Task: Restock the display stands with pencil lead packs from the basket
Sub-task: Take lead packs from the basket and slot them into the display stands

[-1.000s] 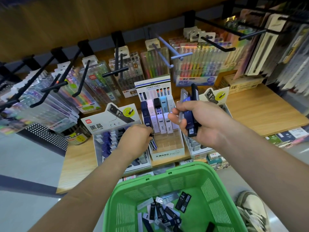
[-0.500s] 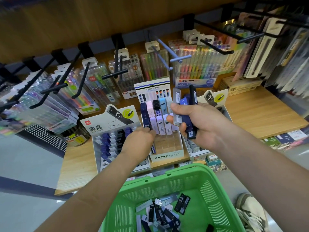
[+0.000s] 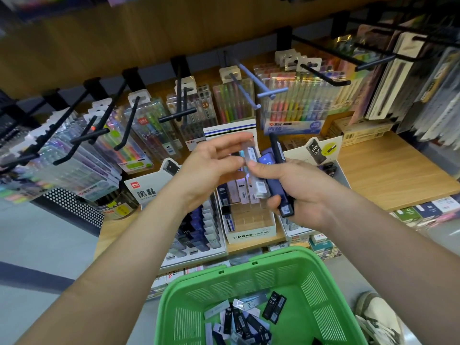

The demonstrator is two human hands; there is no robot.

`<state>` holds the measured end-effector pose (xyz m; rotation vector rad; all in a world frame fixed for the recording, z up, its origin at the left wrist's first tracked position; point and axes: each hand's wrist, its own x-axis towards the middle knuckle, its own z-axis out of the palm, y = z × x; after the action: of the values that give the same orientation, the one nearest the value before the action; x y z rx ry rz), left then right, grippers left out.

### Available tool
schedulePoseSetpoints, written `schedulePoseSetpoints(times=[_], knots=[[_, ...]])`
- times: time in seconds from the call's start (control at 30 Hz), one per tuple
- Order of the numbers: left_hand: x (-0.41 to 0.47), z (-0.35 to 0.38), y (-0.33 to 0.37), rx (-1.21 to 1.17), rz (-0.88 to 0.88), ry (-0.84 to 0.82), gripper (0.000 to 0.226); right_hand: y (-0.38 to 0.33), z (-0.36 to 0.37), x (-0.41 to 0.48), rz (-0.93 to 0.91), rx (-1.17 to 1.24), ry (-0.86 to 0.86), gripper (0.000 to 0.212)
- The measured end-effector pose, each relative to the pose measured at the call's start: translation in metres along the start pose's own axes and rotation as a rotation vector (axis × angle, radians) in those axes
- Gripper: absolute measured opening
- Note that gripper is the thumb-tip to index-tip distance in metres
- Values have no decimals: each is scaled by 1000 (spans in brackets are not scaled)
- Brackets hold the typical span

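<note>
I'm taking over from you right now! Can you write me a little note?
Left hand: fingers at the top of the clear pack; I cannot tell if it grips.
Right hand: holds a fan of packs: the clear pack, a blue pack and a dark pack.
Green basket: many loose packs inside.
Done: Deli stand holds many packs.
Left: MONO stand has empty front slots; place the held packs, then the basket's.

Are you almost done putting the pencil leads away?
Not yet. The left stand already holds rows of packs. The right grip holds a bundle of packs; the left grip pinches a clear pack from it. Many loose packs wait in the basket.
</note>
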<state>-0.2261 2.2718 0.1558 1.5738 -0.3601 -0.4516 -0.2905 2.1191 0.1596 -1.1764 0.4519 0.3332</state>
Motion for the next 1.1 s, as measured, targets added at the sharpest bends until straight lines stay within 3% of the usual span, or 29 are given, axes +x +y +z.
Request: schedulePoseSetpoints(times=[0.2,0.4,0.5,0.6,0.7,0.83,0.93,1.0,1.1], knots=[[-7,-20,1,-77,-36,9,30,-4,-1,-5,116,23,-240,20],[-16,-45,5,36,-138,127,15,-9,-6,-2,89,68,-206,32],[-24,-51,13,218,-201,39,13,-10,-2,-2,25,54,-187,36],[-39,-46,23,420,-241,-107,8,-6,5,-1,-26,102,-185,26],[-57,-31,26,576,-233,-129,9,2,16,-1,-67,95,-202,23],[-80,-19,17,433,-161,26,37,19,37,-3,-48,-46,-200,35],[-100,-28,9,500,-54,63,57,32,50,-6,7,-96,-255,28],[-111,-43,6,564,-35,115,54,36,56,-8,57,-117,-288,23],[-121,-73,-2,584,-54,318,41,37,58,-8,130,-73,-268,14]])
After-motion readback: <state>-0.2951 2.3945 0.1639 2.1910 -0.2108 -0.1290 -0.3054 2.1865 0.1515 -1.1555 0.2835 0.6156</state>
